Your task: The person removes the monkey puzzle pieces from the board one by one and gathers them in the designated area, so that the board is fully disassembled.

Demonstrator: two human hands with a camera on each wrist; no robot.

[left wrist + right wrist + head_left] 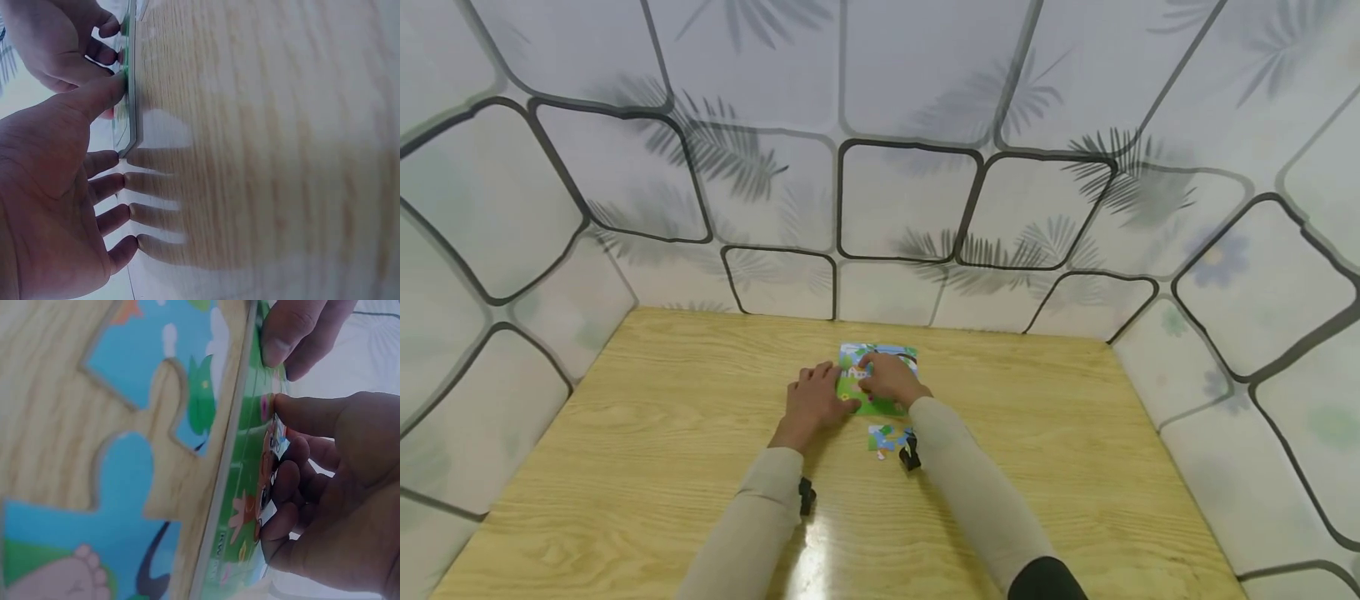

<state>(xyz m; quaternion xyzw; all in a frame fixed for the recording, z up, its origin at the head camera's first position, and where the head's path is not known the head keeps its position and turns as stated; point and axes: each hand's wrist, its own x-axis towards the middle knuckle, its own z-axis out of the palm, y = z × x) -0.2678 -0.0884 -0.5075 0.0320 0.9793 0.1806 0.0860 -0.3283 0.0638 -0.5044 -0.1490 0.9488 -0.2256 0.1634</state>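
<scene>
A small picture puzzle board [880, 357], green and blue, lies flat on the wooden table [662, 417]. My left hand [812, 400] rests flat on the table just left of it, fingers spread. Its thumb [100, 94] touches the board's edge [128, 122]. My right hand [891, 379] sits on top of the board, its curled fingertips [275, 481] and thumb closed on a puzzle piece [270, 447] with an orange and black drawing, held against the board's surface [240, 487]. Much of the board is hidden under that hand.
A few loose blue puzzle pieces [883, 437] lie on the table just in front of the board, near my right wrist; in the right wrist view these pieces [119, 512] fill the foreground. Patterned walls [910, 200] close in the table on three sides.
</scene>
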